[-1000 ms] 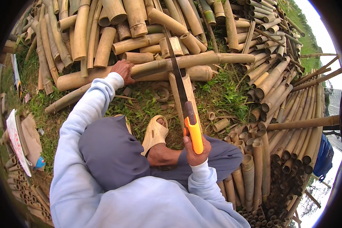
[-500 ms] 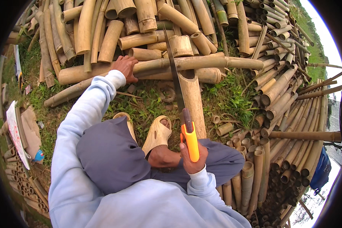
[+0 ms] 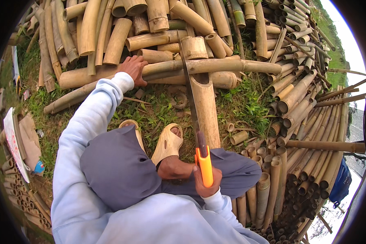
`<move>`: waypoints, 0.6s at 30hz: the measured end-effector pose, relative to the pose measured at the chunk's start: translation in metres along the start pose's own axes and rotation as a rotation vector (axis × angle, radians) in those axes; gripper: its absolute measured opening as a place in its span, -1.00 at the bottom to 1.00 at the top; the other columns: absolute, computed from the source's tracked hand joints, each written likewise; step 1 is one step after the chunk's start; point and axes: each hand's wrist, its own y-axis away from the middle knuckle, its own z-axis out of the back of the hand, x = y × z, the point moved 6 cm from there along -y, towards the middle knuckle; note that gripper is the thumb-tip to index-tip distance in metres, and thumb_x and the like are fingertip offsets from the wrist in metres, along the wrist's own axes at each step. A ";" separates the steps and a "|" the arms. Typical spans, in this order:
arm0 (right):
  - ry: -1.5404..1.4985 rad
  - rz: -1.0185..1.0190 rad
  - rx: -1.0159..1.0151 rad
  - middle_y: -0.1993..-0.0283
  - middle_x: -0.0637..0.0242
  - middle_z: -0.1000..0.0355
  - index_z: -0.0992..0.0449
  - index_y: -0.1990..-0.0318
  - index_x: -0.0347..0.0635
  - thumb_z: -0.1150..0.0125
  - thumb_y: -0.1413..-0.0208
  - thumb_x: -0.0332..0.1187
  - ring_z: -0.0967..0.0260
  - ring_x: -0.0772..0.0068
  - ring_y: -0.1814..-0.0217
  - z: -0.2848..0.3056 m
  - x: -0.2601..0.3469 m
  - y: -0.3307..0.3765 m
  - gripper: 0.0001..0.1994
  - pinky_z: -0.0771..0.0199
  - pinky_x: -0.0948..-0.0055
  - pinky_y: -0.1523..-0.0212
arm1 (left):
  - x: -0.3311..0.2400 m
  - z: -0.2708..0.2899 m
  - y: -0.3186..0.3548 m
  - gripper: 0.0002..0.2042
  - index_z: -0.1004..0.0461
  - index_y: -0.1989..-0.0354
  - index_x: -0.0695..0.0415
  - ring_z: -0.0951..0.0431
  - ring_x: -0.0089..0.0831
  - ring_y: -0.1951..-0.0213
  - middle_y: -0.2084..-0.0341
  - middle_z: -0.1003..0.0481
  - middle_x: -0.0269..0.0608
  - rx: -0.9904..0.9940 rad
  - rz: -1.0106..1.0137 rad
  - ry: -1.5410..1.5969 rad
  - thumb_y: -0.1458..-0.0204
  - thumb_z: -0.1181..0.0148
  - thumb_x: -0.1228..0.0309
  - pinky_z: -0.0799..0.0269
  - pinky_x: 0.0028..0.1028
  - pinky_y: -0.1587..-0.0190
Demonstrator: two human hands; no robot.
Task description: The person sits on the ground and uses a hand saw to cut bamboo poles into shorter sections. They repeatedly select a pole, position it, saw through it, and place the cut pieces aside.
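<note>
My right hand [image 3: 208, 181] is closed round the orange handle of a hand saw [image 3: 192, 103]. The long dark blade points away from me and lies across a bamboo pole [image 3: 219, 66]. My left hand [image 3: 133, 70] grips that same pole to the left of the blade, with its fingers over the top. Under the pole at the cut stands the hollow end of a thick bamboo post [image 3: 205, 110], which runs toward my right leg. Another bamboo length [image 3: 224, 80] lies just behind the post. The blade's contact with the pole is too fine to make out.
Cut bamboo pieces [image 3: 156, 39] are heaped beyond the pole. More stacks [image 3: 299, 95] rise on the right, with upright tubes [image 3: 263, 195] near my right knee. A dried bamboo ring [image 3: 177, 97] lies in the grass before my sandals [image 3: 168, 144]. A blue bag [image 3: 340, 183] hangs far right.
My right hand and the saw have drawn back toward me a little. My left hand stays on the pole, which lies in the same place.
</note>
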 end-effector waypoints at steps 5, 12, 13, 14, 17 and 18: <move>-0.200 -0.057 -0.006 0.63 0.34 -0.39 -0.51 0.39 -0.34 -0.29 -0.26 -0.44 -0.38 0.57 0.57 -0.037 0.006 -0.124 -0.81 -0.37 0.47 0.50 | 0.002 -0.003 -0.007 -0.30 -0.54 -0.09 0.17 -0.44 -0.21 -0.12 -0.02 -0.50 -0.14 -0.054 -0.067 0.017 0.32 -0.52 0.13 -0.29 -0.29 -0.25; -0.025 -0.042 0.046 0.42 0.13 -0.57 -0.59 0.04 -0.44 -0.30 -0.17 -0.53 -0.58 0.37 0.40 0.002 -0.006 0.017 -0.78 -0.52 0.42 0.32 | 0.008 -0.009 0.002 -0.28 -0.51 -0.10 0.18 -0.46 -0.21 -0.11 0.01 -0.53 -0.12 -0.073 -0.086 -0.004 0.33 -0.50 0.13 -0.28 -0.30 -0.25; 0.016 0.025 0.014 0.39 0.11 -0.58 -0.58 0.03 -0.46 -0.30 -0.17 -0.54 -0.60 0.34 0.38 0.008 0.006 0.025 -0.76 -0.55 0.44 0.28 | 0.009 -0.007 0.002 -0.28 -0.51 -0.10 0.18 -0.46 -0.20 -0.11 0.01 -0.53 -0.12 -0.086 -0.090 -0.019 0.33 -0.50 0.13 -0.28 -0.30 -0.24; 0.027 0.041 0.011 0.41 0.13 -0.57 -0.58 0.04 -0.46 -0.31 -0.17 -0.54 -0.58 0.35 0.41 0.010 0.008 0.019 -0.77 -0.54 0.44 0.30 | 0.009 -0.006 0.003 -0.28 -0.51 -0.09 0.18 -0.47 -0.20 -0.10 0.01 -0.53 -0.11 -0.087 -0.094 -0.015 0.34 -0.51 0.13 -0.28 -0.30 -0.23; -0.056 -0.042 0.028 0.50 0.19 -0.51 -0.58 0.17 -0.42 -0.33 -0.20 -0.49 -0.49 0.41 0.49 -0.008 -0.011 -0.040 -0.86 -0.48 0.43 0.40 | 0.005 -0.007 -0.002 -0.29 -0.50 -0.07 0.17 -0.48 -0.21 -0.09 0.02 -0.54 -0.11 -0.039 -0.102 0.021 0.34 -0.51 0.13 -0.29 -0.30 -0.23; -0.041 -0.030 0.024 0.53 0.22 -0.48 -0.56 0.25 -0.41 -0.34 -0.22 -0.46 -0.45 0.45 0.51 -0.019 -0.017 -0.080 -0.86 -0.43 0.43 0.43 | 0.003 -0.003 -0.004 -0.30 -0.50 -0.07 0.16 -0.49 -0.21 -0.09 0.02 -0.55 -0.11 -0.058 -0.110 0.017 0.34 -0.51 0.13 -0.29 -0.30 -0.23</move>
